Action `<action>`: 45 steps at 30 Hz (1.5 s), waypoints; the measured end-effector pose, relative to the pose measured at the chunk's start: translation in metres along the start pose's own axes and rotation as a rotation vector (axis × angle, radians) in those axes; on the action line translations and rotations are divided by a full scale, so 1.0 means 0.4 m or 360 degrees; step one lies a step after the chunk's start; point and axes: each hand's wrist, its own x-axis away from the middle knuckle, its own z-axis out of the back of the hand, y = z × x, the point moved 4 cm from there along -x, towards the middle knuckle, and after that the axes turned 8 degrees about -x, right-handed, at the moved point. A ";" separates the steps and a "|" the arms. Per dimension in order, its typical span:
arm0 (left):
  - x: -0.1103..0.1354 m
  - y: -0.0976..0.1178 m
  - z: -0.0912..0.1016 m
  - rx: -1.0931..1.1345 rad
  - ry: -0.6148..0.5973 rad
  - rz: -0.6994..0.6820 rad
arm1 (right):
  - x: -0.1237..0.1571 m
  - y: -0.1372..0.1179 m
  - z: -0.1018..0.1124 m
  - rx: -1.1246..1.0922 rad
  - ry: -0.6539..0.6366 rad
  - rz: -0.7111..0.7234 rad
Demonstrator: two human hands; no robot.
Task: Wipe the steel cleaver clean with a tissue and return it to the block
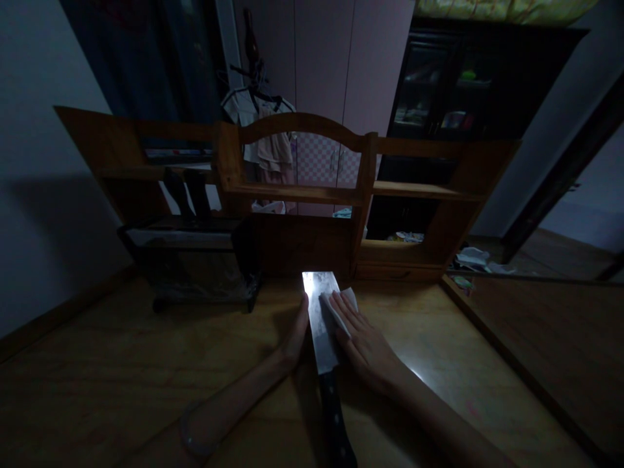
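A cleaver [325,351] with a broad shiny blade and a black riveted handle points away from me, its handle toward my body. My left hand [295,337] holds the blade along its left side; the thumb lies at the edge and the other fingers are hidden beneath. Against the right part of the blade, my right hand [366,346] presses a folded white wipe [350,300], tissue or cloth, with its fingers laid over it. Faint smudges or wet marks show on the metal.
On the wooden tabletop [234,364], a dark knife block [205,273] with black handles stands at the left. A wooden shelf unit [297,193] runs along the back. A raised wooden edge [507,364] borders the right side. Hanging clothes [273,153] and cabinets are behind.
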 end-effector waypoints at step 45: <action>0.013 0.023 -0.027 0.0180 0.0116 0.0067 | 0.020 -0.001 0.014 -0.0072 -0.0006 0.0052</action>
